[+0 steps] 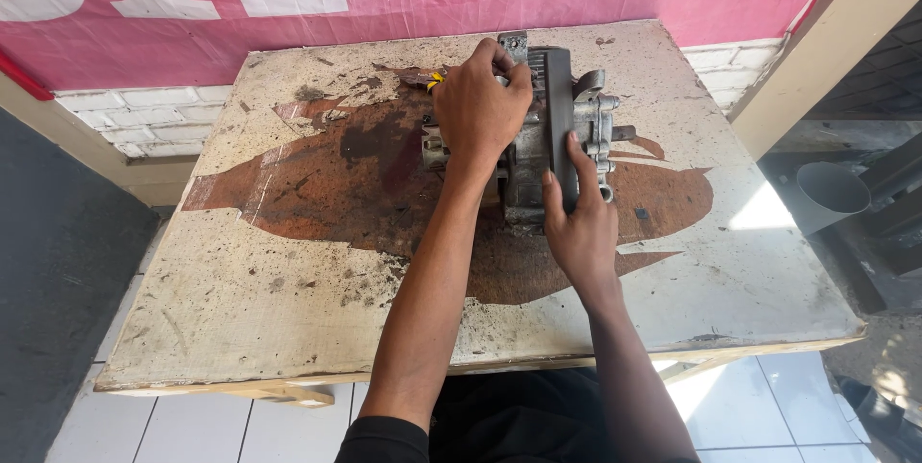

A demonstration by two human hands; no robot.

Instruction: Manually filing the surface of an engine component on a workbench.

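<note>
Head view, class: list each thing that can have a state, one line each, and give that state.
Grey metal engine part: lying on the table, held by both hands.
Left hand: on top of the part, fingers curled over its far edge.
Right hand: flat against the part's near side, fingers spread.
Worn, stained wooden table: bearing the part.
Yellow-handled tool: mostly hidden behind the left hand.

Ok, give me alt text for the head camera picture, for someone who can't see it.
Seen from above, a person's two bare hands rest on a grimy grey metal engine part lying on a worn, stained wooden table: the left hand covers its top left, the right hand presses its near side. A pink and white banner hangs behind.
</note>
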